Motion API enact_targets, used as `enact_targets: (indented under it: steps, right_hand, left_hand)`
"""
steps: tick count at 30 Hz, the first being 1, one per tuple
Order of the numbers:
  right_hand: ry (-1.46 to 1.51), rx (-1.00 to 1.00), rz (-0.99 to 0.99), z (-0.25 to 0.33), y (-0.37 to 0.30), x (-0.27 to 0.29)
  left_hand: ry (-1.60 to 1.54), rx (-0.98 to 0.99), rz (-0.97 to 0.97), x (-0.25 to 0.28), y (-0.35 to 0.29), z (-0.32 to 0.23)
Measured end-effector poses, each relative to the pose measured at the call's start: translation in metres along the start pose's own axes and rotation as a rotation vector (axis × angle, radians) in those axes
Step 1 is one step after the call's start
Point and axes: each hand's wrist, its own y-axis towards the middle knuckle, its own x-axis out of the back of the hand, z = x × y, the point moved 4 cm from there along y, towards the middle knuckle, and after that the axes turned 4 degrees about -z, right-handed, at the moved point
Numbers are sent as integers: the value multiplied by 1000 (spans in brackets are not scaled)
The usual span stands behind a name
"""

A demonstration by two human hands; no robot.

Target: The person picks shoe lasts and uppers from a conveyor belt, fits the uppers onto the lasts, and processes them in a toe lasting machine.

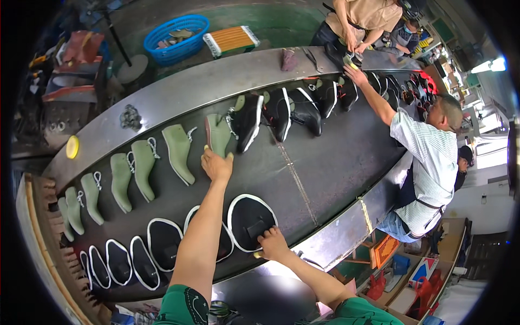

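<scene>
A long dark conveyor belt (336,162) is seen curving from the lower left of the frame to the upper right, edged by a grey metal table (179,89) rim. Near the centre of the frame the left hand (216,165) is stretched out and laid, fingers spread and unclenched, against the toe end of a green shoe (219,134) — contact is made, but nothing is gripped. In the lower centre the right hand (272,244) is pressed on the lower edge of a black sole with a white rim (250,219), fingers curled over its edge; whether the sole is truly grasped or only touched cannot be told. That sole is found at the right end of a row of black white-rimmed soles (146,252) laid flat along the near side of the belt, running toward the lower left. Along the far side, a row of green shoes (141,165) with white laces is set from the left edge toward the centre, followed — toward the upper right — by a row of black shoes with white soles (281,111). A yellow round disc (72,147) is seen on the metal rim at the left, and a blue basket (176,38) stands on the floor at the upper left. At the right of the frame a person in a striped shirt (428,162) is leaning over the belt, one arm reached toward the black shoes; another person in a tan top (365,16) is standing at the top.
</scene>
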Motion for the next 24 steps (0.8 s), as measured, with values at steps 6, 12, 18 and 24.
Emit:
enact_targets:
  steps: [6, 12, 18, 24]
  right_hand:
    - [-59, -102, 131, -15, -41, -1]
    - [659, 166, -512, 47, -43, 88]
    - [1068, 65, -496, 85, -51, 147]
    - [1862, -340, -83, 121, -22, 85]
  left_hand:
    - [-63, -67, -76, 5, -14, 41]
    - [-403, 318, 180, 111, -45, 107]
    - [-586, 279, 608, 252, -140, 80]
    - [-576, 205, 580, 395, -242, 59]
